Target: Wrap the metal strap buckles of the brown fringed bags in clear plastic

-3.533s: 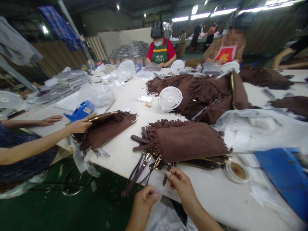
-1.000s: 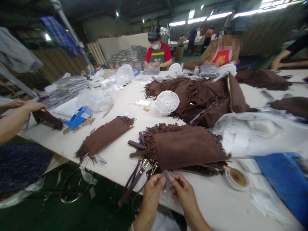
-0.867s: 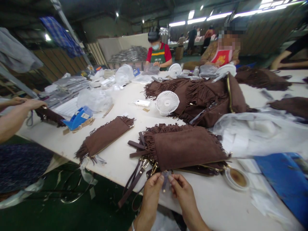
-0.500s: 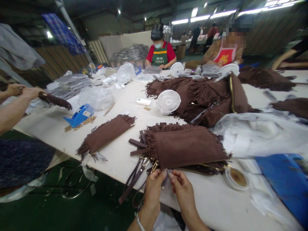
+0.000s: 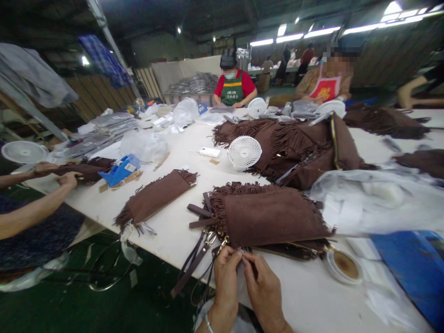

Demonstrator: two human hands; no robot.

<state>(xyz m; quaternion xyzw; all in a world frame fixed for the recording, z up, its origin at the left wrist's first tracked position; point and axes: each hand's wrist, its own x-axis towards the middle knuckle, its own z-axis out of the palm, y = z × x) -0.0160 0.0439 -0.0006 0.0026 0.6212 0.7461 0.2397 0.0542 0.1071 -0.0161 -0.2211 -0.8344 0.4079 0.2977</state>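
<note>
My left hand (image 5: pixel 226 280) and my right hand (image 5: pixel 265 284) meet at the table's near edge, both closed in a pinch. Between the fingertips is something small and pale that I cannot make out. Just beyond them lies a brown fringed bag (image 5: pixel 274 215), flat on at least one more, with gold zips along the near side. Brown wrist straps (image 5: pixel 189 273) with metal clasps hang over the edge beside my left hand. Another brown fringed bag (image 5: pixel 161 196) rests farther left.
A white fan (image 5: pixel 244 152) stands before a heap of brown bags (image 5: pixel 294 152). At right are a plastic bag (image 5: pixel 374 199), a tub of brown stuff (image 5: pixel 343 266) and a blue sheet (image 5: pixel 405 273). A co-worker's hands (image 5: pixel 67 180) work left of a blue tape dispenser (image 5: pixel 120 171).
My fingertips have come closer together. At left, the co-worker's hands have lowered a brown piece to the table. The view has shifted slightly, bringing another white fan in at left.
</note>
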